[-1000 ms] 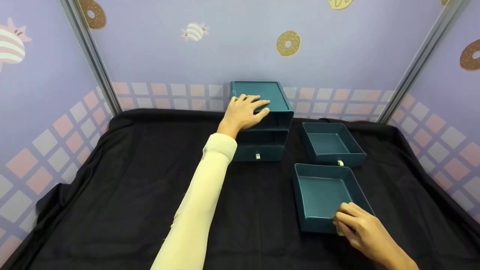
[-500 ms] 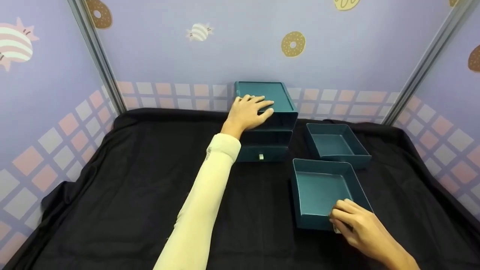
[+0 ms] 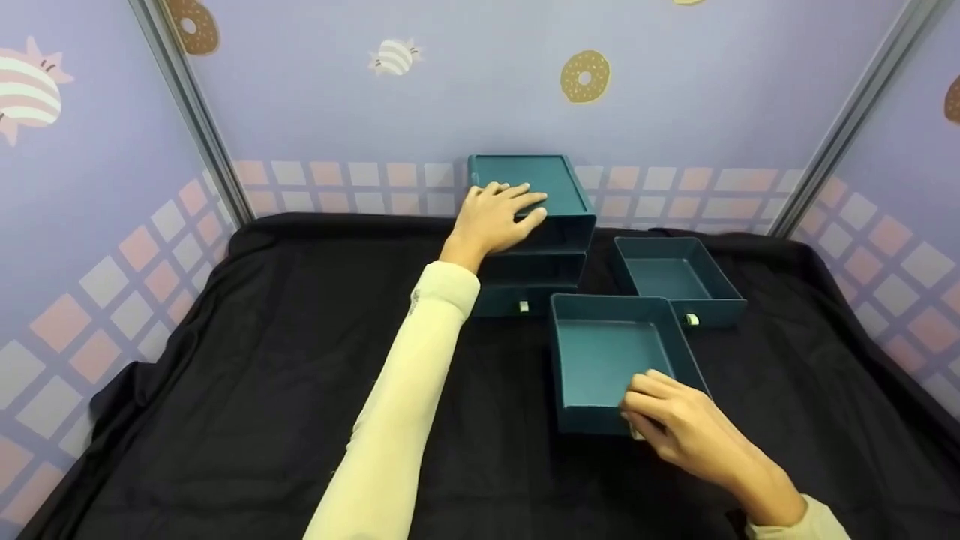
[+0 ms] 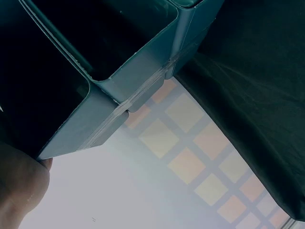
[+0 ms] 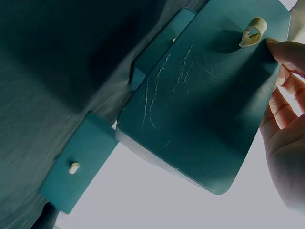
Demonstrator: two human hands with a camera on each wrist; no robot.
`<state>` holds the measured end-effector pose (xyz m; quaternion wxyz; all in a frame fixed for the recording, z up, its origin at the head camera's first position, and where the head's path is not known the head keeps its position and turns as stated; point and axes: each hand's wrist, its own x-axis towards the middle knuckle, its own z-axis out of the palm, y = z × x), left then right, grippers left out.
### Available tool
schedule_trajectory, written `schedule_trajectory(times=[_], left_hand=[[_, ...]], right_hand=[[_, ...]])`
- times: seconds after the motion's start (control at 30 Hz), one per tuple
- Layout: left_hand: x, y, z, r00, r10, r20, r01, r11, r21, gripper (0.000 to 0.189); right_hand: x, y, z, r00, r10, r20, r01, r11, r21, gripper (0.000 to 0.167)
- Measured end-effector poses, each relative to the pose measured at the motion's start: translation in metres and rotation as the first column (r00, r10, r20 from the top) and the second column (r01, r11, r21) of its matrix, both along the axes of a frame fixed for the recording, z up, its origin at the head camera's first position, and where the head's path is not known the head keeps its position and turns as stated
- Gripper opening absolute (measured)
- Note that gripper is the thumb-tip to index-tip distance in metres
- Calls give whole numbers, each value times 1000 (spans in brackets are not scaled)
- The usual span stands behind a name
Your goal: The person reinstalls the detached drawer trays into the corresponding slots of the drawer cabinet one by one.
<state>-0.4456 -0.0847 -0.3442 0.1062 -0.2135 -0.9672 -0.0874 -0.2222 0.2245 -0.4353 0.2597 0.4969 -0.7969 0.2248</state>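
Observation:
My left hand (image 3: 495, 221) rests on top of the dark teal drawer cabinet (image 3: 551, 184), fingers spread and thumb by the front edge. The cabinet's two upper slots are open; its bottom drawer (image 3: 499, 301) is in place. My right hand (image 3: 682, 420) grips the front wall of a teal drawer (image 3: 589, 420), which seems held just above the cloth, in front and to the right of the cabinet. In the right wrist view, my thumb presses the drawer front (image 5: 205, 119) near its pale loop handle (image 5: 259, 26), fingers behind. No contents show inside this drawer.
Another teal drawer (image 3: 716, 311) with a pale tab stands right of the cabinet, close behind the held one. Black cloth (image 3: 247, 390) covers the table. Patterned lilac panels (image 3: 315, 90) and metal posts (image 3: 199, 112) close off the back and sides.
My right hand has carried the gripped drawer leftward and away from me, nearer the cabinet. The left hand stays on the cabinet top. The head view has shifted slightly.

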Motion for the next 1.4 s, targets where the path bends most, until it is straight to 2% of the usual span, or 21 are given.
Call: schedule_trajectory(times=[0.4,0.7,0.87,1.4], left_hand=[[4,5,3,998,23,53,-25,998,49,51],[1,9,8,996,3,84,-4,1000,11,52],[1,5,7,995,19,96,-19,1000,-2,52],[2,5,8,996,13,94,-16,999,32,51]], right_hand=[[-18,-39,0,994,110,9,-110,993,-33,25],[-28,-56,4,995,95,3,-95,995,-30,20],[-33,-66,6,993,118,1,-118,993,-18,20],[-44,-88,17,993,112,-21,-111,993,39,21]])
